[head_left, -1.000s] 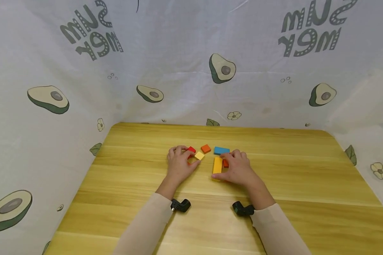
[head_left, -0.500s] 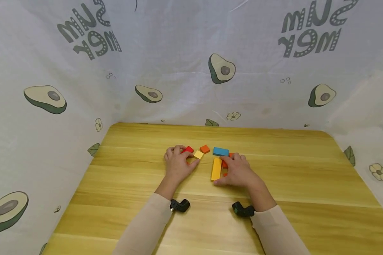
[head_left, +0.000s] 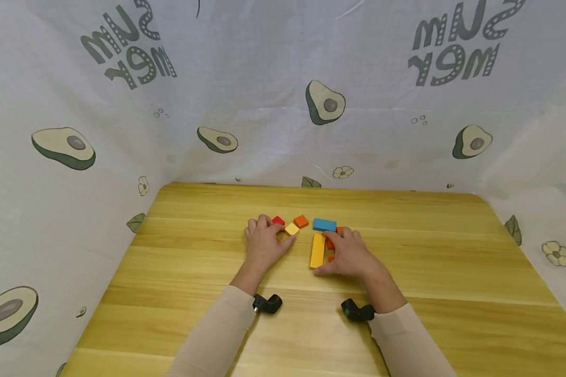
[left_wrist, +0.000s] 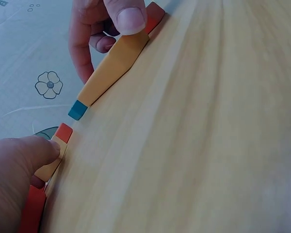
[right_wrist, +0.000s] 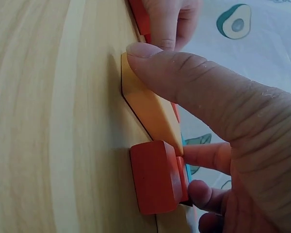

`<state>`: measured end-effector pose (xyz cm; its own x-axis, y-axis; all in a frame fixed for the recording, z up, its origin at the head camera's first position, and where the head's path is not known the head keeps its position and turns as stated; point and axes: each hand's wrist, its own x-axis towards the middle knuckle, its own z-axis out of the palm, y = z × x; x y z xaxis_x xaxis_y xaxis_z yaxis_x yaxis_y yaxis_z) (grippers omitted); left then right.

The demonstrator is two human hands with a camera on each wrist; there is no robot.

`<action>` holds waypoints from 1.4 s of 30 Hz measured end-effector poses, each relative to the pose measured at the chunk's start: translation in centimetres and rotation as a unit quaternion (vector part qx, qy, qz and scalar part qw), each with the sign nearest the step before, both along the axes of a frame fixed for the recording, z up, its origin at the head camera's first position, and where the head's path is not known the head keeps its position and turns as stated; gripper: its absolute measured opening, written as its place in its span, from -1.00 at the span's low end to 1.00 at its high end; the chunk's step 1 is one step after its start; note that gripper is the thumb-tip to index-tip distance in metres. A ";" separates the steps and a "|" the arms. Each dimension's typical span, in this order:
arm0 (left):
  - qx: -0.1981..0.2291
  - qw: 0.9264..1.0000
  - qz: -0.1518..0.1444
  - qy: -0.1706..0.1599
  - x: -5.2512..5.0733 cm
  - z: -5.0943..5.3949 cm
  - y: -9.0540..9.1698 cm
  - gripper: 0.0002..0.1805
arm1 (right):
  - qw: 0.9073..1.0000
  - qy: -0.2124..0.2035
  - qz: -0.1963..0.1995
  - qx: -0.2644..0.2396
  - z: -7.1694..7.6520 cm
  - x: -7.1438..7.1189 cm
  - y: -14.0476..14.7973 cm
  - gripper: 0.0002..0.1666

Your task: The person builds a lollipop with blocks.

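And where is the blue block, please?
In the head view, the blue block lies right of centre, just beyond the long yellow block the right hand holds.

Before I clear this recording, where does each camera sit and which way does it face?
Head: on the person's head, facing forward and down at the table and printed sheet; left hand, right hand and sleeves show.
Left wrist: on that wrist, tilted, looking past the left thumb across the table; right hand beyond.
Right wrist: on that wrist, tilted, looking past the right thumb; left hand beyond.
Both wrist views share the long yellow block.
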<state>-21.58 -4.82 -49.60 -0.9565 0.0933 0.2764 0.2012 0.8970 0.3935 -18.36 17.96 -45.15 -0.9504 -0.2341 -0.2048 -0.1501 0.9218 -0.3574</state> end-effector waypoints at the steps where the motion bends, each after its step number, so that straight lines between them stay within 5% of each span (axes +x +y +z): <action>1: 0.004 1.000 -0.004 -0.001 0.0 0.0 0.0 -0.55 | 1.000 0.001 0.000 0.001 0.0 0.0 0.0 0.28; 16: 0.040 0.998 -0.029 -0.024 0.3 0.1 -0.6 -0.57 | 0.995 0.067 0.074 -0.014 0.4 0.8 -1.1 0.16; 20: 0.044 0.998 -0.031 -0.028 0.2 0.2 -0.6 -0.56 | 0.994 0.040 0.099 -0.014 1.0 1.5 -2.4 0.17; 28: 0.046 0.998 -0.038 -0.030 0.0 0.2 -0.6 -0.53 | 0.989 -0.093 0.104 -0.053 1.4 3.4 -4.6 0.23; 42: 0.041 0.998 -0.048 -0.021 0.1 -0.1 -0.7 -0.55 | 0.989 -0.101 0.103 -0.044 1.2 4.8 -5.3 0.25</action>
